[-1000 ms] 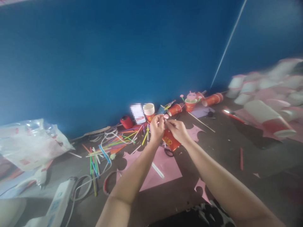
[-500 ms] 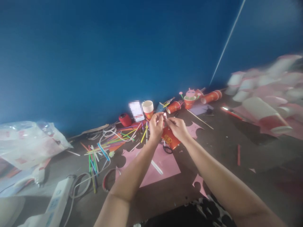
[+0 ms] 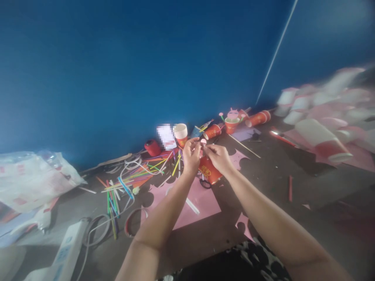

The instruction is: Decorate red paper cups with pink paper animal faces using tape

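My left hand [image 3: 191, 155] and my right hand [image 3: 217, 156] meet above the dark table, fingers pinched together on a small pink piece [image 3: 203, 141] held between them. A red paper cup [image 3: 208, 173] lies on its side just under my right hand. Below the hands lies a pink paper sheet [image 3: 191, 203] with round cut-outs, and a white stick [image 3: 191, 205] rests on it. What exactly the pink piece is stays too small to tell.
Coloured straws [image 3: 137, 177] are scattered left of the hands, with a red spool [image 3: 152, 148] and stacked cups [image 3: 181, 134] by the blue wall. More red cups [image 3: 231, 125] stand behind. A power strip [image 3: 63, 255] and plastic bag [image 3: 32, 179] lie left; blurred white cups [image 3: 319, 117] right.
Both hands stay pinched together on the small pink piece. The view has drifted a little, so everything sits slightly lower left.
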`<action>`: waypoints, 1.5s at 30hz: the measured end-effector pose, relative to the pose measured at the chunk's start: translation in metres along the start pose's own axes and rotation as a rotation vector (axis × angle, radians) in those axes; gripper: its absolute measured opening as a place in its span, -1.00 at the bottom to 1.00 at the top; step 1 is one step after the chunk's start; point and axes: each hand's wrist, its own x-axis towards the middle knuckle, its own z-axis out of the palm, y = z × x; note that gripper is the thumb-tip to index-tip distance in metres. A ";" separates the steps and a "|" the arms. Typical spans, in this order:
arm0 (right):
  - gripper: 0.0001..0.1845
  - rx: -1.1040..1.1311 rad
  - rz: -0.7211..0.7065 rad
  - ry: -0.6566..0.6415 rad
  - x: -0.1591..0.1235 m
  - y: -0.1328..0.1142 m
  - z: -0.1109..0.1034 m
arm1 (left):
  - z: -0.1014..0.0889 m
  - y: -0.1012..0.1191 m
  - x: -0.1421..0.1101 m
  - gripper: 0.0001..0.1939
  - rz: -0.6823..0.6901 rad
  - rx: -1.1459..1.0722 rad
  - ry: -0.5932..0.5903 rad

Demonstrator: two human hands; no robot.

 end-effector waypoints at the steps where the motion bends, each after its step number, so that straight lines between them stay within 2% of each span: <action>1: -0.70 0.011 0.010 0.002 0.000 0.001 0.000 | 0.000 0.000 0.000 -0.77 0.002 -0.005 0.003; 6: -0.74 0.125 0.055 -0.003 0.002 0.004 0.000 | 0.000 -0.005 -0.001 -0.72 0.019 -0.048 0.002; 12: -0.78 0.332 0.179 -0.001 0.002 0.002 -0.001 | 0.002 -0.011 -0.003 -0.68 -0.017 -0.153 0.002; 16: -0.76 0.404 0.243 -0.018 0.004 0.006 -0.002 | 0.004 -0.014 -0.003 -0.67 -0.055 -0.160 -0.013; 23: -0.68 0.539 0.359 -0.089 0.005 0.021 -0.010 | 0.010 -0.022 -0.004 -0.65 -0.040 -0.189 -0.057; 30: -0.71 0.714 0.379 -0.202 0.003 0.022 -0.024 | 0.019 -0.019 -0.008 -0.63 -0.050 -0.217 -0.094; 37: -0.71 0.786 0.352 -0.173 0.005 0.021 -0.026 | 0.021 -0.016 -0.008 -0.61 -0.038 -0.195 -0.139; 45: -0.65 0.734 0.373 -0.133 0.004 0.020 -0.022 | 0.021 -0.014 -0.008 -0.61 -0.054 -0.168 -0.110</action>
